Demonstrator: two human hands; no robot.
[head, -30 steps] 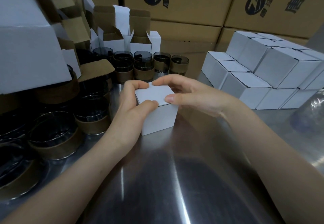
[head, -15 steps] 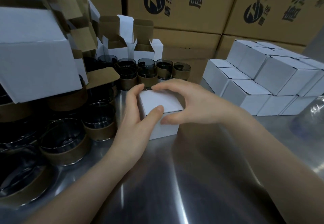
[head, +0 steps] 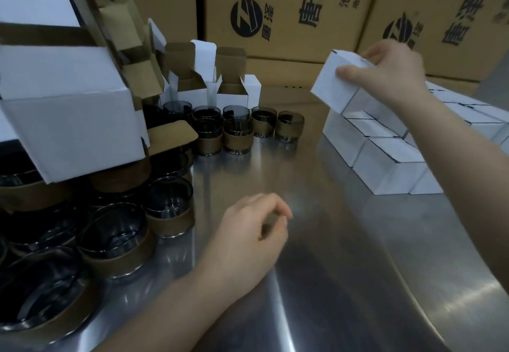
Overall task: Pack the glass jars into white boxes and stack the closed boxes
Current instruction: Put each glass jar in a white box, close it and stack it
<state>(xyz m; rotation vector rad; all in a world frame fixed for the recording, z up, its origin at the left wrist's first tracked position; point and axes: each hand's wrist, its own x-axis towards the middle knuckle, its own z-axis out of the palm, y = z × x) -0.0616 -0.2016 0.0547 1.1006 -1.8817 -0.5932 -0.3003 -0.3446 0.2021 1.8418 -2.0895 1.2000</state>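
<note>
My right hand (head: 391, 72) grips a closed white box (head: 334, 87), tilted, in the air above the stack of closed white boxes (head: 385, 156) at the right. My left hand (head: 248, 237) hovers over the steel table (head: 316, 269) near the middle, fingers loosely curled, holding nothing. Dark glass jars with brown paper sleeves (head: 115, 241) crowd the left side, and a row of them (head: 237, 131) stands further back. Open white boxes (head: 192, 87) with raised flaps stand behind that row.
A large open white box (head: 68, 120) lies over the jars at the far left. Big brown cartons with printed logos (head: 275, 13) wall off the back. The steel table stretches between the jars and the box stack.
The closed box was on the table between both hands; my right hand has lifted it up and to the right over the stack. My left hand has let go and dropped back toward me.
</note>
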